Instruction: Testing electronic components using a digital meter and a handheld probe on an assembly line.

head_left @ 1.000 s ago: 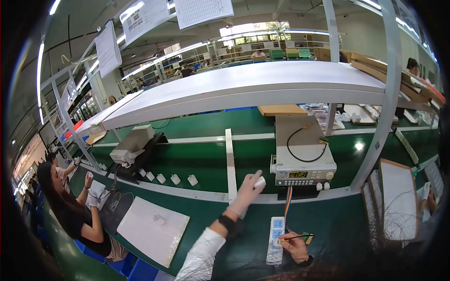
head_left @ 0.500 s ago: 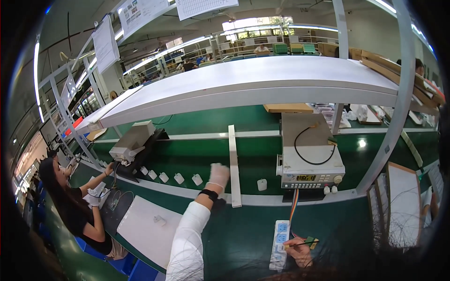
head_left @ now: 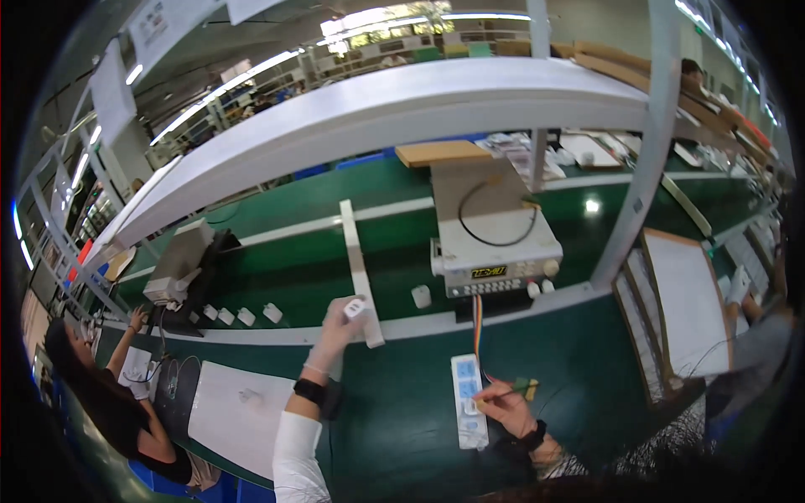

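Holding white adapter (head_left: 356,309) in left fingers (head_left: 338,313)

The gloved left hand (head_left: 334,329) holds a white plug-in adapter (head_left: 355,308) near a white crossbar (head_left: 355,268). The bare right hand's fingertips are at a blue-socketed power strip (head_left: 472,437) below a bench meter (head_left: 496,270). Other white adapters (head_left: 272,313) stand along the green conveyor (head_left: 394,277). Leftward sits a co-worker (head_left: 151,426).
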The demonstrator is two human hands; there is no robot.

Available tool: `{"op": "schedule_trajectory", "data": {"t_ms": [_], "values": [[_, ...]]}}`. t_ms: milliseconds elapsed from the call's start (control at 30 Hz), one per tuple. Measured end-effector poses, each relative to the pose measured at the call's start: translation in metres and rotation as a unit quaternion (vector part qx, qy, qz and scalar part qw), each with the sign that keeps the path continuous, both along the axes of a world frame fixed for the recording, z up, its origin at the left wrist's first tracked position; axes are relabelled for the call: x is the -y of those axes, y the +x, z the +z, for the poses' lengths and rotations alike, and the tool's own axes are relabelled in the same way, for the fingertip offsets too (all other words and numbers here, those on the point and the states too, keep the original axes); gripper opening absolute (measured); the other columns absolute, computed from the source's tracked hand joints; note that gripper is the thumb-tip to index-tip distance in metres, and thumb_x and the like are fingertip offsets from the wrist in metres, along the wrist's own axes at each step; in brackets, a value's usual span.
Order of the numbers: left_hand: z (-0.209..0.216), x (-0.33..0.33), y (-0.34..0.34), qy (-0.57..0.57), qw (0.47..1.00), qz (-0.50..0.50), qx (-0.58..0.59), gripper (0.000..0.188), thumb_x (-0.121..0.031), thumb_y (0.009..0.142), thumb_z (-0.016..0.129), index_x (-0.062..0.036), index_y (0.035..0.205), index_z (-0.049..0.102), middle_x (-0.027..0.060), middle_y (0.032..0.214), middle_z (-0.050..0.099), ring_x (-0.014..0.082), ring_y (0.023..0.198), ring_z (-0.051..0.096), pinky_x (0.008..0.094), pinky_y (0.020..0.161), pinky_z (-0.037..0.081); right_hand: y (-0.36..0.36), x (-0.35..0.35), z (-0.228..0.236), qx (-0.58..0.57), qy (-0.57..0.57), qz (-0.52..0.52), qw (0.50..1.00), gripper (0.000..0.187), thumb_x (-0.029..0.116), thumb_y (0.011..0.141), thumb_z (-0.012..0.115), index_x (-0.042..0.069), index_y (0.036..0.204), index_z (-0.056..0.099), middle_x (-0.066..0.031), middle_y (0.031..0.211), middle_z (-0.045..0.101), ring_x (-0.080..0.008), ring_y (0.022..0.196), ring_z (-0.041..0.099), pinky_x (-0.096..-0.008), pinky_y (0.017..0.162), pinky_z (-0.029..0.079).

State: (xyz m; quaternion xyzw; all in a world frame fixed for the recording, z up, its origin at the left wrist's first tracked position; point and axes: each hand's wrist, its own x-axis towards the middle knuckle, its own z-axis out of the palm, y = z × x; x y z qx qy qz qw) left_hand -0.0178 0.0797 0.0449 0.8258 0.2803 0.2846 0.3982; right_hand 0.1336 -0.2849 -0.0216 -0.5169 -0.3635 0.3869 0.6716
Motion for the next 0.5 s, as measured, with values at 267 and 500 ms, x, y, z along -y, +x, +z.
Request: {"op": "schedule_trajectory", "data": {"t_ms": [267, 500], "values": [[-0.031, 0.185, 0.071, -0.372, 0.902, -0.188, 0.111, 0.038, -0.006, 0.086, 0.067, -0.0011, 0.122, 0.056, 0.0044, 0.112, 0.064, 0.0143, 0.104, 0.060, 0.0288, 0.093, 0.047, -0.005, 0.005, 0.015, -0.074, 0.020, -0.001, 0.997, 0.020, -0.001, 0.089, 0.063, 0.000, 0.108, 0.064, -0.0011, 0.097, 0.059, -0.0043, 0.080, 0.052, -0.0182, 0.074, 0.045], [-0.040, 0.176, 0.074, -0.155, 0.973, -0.170, -0.008, 0.043, -0.014, 0.081, 0.073, -0.0007, 0.119, 0.059, 0.0051, 0.111, 0.064, 0.0130, 0.103, 0.060, 0.0295, 0.092, 0.047, -0.006, 0.001, 0.005, -0.038, 0.020, -0.015, 0.999, 0.020, 0.003, 0.087, 0.066, 0.002, 0.107, 0.066, 0.0012, 0.095, 0.057, -0.0037, 0.080, 0.053, -0.0190, 0.074, 0.044]]}}
